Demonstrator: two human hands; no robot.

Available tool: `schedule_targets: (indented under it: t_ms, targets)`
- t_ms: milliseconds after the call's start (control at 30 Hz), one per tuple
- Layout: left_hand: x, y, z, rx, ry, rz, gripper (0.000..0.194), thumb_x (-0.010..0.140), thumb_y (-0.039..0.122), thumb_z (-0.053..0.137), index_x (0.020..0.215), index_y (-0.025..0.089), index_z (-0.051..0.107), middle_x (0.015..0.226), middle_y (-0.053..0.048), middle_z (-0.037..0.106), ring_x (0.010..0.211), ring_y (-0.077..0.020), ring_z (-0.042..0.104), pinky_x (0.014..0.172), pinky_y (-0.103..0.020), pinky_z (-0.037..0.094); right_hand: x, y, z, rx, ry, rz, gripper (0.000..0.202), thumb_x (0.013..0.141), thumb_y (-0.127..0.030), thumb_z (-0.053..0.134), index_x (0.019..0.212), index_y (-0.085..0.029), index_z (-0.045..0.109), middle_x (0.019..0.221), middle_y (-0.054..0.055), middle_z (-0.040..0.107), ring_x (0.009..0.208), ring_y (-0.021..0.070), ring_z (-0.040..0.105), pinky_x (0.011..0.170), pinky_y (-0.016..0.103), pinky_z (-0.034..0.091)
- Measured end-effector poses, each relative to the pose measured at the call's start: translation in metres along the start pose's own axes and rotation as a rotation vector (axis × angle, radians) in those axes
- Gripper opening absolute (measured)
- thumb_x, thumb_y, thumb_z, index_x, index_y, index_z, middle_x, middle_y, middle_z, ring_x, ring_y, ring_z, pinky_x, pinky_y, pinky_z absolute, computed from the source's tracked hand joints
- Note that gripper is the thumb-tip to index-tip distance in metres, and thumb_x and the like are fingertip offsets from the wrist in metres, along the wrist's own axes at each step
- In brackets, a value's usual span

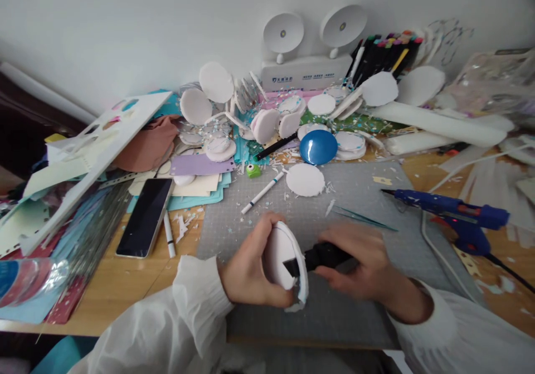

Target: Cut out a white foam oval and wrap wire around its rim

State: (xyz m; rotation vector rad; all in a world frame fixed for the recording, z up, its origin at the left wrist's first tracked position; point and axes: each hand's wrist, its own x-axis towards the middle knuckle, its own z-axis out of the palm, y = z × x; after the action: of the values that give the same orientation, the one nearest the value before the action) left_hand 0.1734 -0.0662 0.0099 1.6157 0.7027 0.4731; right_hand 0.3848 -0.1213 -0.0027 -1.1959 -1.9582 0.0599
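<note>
My left hand grips a round white foam disc by its edge, tilted up on its side above the grey cutting mat. In my right hand, slightly blurred, is a black utility knife. Its dark blade lies across the disc's right edge, where a strip of the rim looks partly cut loose. Another white disc lies flat on the mat beyond my hands, with a blue domed lid-like disc just behind it.
Tweezers and a blue glue gun lie to the right. At left are a phone, a white marker and paper sheets. White discs pile up at the back before a twin-headed lamp. Foam scraps litter the mat.
</note>
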Motion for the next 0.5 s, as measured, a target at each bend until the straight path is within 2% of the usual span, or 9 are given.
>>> schedule_targets:
  t_ms: [133, 267, 400, 500]
  targets:
    - [0.004, 0.002, 0.0, 0.093, -0.018, 0.039, 0.065, 0.051, 0.022, 0.076, 0.101, 0.021, 0.034, 0.088, 0.002, 0.039, 0.073, -0.0126, 0.038, 0.062, -0.024, 0.032, 0.002, -0.006, 0.001, 0.014, -0.028, -0.022, 0.032, 0.09, -0.049, 0.051, 0.078, -0.02, 0.058, 0.059, 0.002, 0.062, 0.051, 0.015, 0.058, 0.051, 0.029, 0.044]
    - [0.007, 0.001, 0.0, 0.134, -0.061, 0.148, 0.059, 0.052, 0.027, 0.075, 0.094, 0.021, 0.034, 0.088, 0.0, 0.037, 0.075, -0.0145, 0.036, 0.064, -0.026, 0.032, 0.002, -0.011, 0.001, 0.029, -0.048, -0.028, 0.033, 0.088, -0.051, 0.053, 0.076, -0.02, 0.059, 0.058, 0.002, 0.06, 0.051, 0.0159, 0.057, 0.052, 0.03, 0.045]
    - [0.006, -0.003, 0.0, 0.097, -0.034, 0.245, 0.056, 0.055, 0.02, 0.073, 0.094, 0.022, 0.032, 0.088, 0.001, 0.034, 0.074, -0.0138, 0.034, 0.064, -0.026, 0.03, 0.001, -0.003, -0.001, 0.022, -0.038, 0.016, 0.031, 0.087, -0.049, 0.055, 0.077, -0.021, 0.06, 0.059, 0.002, 0.062, 0.05, 0.0154, 0.058, 0.051, 0.029, 0.044]
    - [0.003, -0.005, -0.001, 0.108, -0.031, 0.226, 0.057, 0.055, 0.017, 0.072, 0.096, 0.022, 0.032, 0.09, 0.001, 0.034, 0.076, -0.0138, 0.035, 0.065, -0.025, 0.031, 0.0, 0.007, -0.003, 0.002, -0.021, 0.042, 0.028, 0.088, -0.047, 0.056, 0.079, -0.02, 0.06, 0.06, 0.001, 0.064, 0.049, 0.0146, 0.058, 0.049, 0.027, 0.043]
